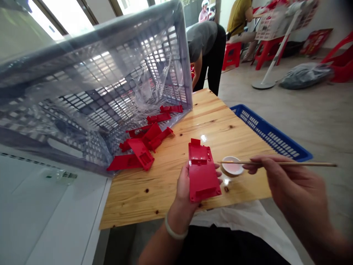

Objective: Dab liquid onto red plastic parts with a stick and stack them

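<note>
My left hand (184,187) holds a flat red plastic part (203,176) with raised tabs at its top and bottom, the fingers curled beneath it. In my right hand (292,187) a thin wooden stick (300,164) is pinched, lying nearly level. Its tip points left, close to the red part's right edge; whether they touch I cannot tell. Just behind the stick, a small white dish (233,170) with something pinkish in it rests on the wooden table (165,184). Several more red plastic parts (142,151) lie in a loose pile to the left.
A large grey plastic crate (121,73), tipped on its side and lined with clear film, takes up the left. A blue basket (273,132) is beyond the table's right edge. Behind the table a person in grey (206,40) bends down. Red stools (231,55) stand farther back.
</note>
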Tool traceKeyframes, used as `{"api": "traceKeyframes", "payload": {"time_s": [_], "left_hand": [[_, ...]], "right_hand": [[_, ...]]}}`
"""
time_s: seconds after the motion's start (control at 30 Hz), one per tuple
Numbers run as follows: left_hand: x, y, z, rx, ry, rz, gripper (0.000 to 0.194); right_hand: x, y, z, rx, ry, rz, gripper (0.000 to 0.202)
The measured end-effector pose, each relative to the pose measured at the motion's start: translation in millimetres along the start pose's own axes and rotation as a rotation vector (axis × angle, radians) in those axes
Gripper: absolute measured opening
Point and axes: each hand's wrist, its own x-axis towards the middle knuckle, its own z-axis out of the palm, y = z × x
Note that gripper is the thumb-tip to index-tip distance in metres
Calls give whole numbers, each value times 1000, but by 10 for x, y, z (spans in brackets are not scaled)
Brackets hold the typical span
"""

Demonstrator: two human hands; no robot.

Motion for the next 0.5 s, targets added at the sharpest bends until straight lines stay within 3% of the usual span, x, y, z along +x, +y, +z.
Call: {"api": "traceKeyframes", "payload": {"time_s": [0.2,0.5], "left_hand": [[-69,-72,119,-7,-28,-24,75],[-116,-67,229,-12,44,22,75]], "right_hand": [[-73,-40,251,89,-112,-69,13],[-51,-36,258,68,-137,-89,14]]}}
